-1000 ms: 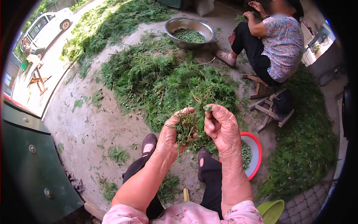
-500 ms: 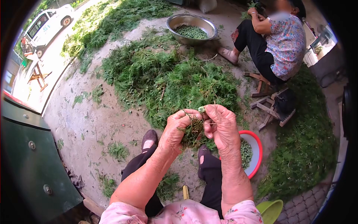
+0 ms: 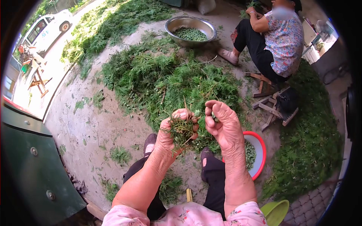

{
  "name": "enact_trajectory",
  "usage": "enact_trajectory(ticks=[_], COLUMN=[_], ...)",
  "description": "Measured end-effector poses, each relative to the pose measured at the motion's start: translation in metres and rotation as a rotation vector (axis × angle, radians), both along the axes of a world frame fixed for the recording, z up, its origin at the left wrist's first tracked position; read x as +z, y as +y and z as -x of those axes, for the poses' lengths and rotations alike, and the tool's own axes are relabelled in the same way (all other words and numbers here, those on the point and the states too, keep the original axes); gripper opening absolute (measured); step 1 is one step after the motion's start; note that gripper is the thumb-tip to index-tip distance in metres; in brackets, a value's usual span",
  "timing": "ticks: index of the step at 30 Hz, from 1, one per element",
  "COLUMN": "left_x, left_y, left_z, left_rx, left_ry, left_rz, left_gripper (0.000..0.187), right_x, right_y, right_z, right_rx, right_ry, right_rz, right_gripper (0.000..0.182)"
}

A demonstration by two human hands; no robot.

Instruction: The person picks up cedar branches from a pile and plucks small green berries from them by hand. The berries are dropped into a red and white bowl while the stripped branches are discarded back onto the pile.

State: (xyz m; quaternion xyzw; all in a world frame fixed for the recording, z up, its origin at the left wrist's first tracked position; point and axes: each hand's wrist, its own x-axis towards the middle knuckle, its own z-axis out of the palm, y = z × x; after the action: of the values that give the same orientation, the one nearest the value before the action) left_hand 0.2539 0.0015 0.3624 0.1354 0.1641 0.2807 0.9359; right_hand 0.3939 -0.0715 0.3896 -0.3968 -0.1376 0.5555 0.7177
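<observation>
My left hand (image 3: 163,136) is closed around a bunch of thin green-brown conifer sprigs (image 3: 181,132). One small pale green cone (image 3: 197,113) stands out at its fingertips. Just to the right, apart from the bunch, my right hand (image 3: 228,130) has its fingers curled, with a green cone (image 3: 215,117) showing between them. Beneath that forearm sits a white basin with a red rim (image 3: 263,152), holding many small green cones (image 3: 249,155). A heap of leafy conifer branches (image 3: 169,88) lies on the ground beyond both hands.
A metal basin (image 3: 210,38) of green cones stands behind the heap. To the right, another person (image 3: 283,45) sits holding greenery, near wooden stools (image 3: 269,107). More branches (image 3: 305,158) lie at the right. A dark green panel (image 3: 34,162) edges the left; a light green bowl (image 3: 277,213) is close by.
My hands have moved apart from a shared pinch on a cone. The left has turned, bringing the sprigs to its front; the right fingers have curled inward over a cone.
</observation>
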Motion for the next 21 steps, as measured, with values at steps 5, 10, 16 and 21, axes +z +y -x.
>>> enact_trajectory(ticks=[5,10,16,21], left_x=[0.0,-0.007,-0.007,-0.012], left_y=[0.0,-0.001,-0.001,0.011], left_z=[-0.002,-0.002,0.0,0.005], left_rx=[-0.007,0.012,0.023,0.104], left_ry=[0.108,0.082,-0.02,0.043], left_rz=[0.024,0.076,0.143,0.198], left_gripper=[0.015,0.02,0.02,0.02], right_x=[0.004,-0.003,-0.007,0.005], right_y=[0.002,0.002,0.007,0.006], right_z=[0.013,0.019,0.01,0.009], right_rx=[0.077,-0.035,-0.144,-0.108], right_ry=[-0.251,-0.323,-0.024,0.219], right_rz=[0.085,0.131,-0.066,-0.157], right_gripper=[0.025,0.018,0.015,0.019])
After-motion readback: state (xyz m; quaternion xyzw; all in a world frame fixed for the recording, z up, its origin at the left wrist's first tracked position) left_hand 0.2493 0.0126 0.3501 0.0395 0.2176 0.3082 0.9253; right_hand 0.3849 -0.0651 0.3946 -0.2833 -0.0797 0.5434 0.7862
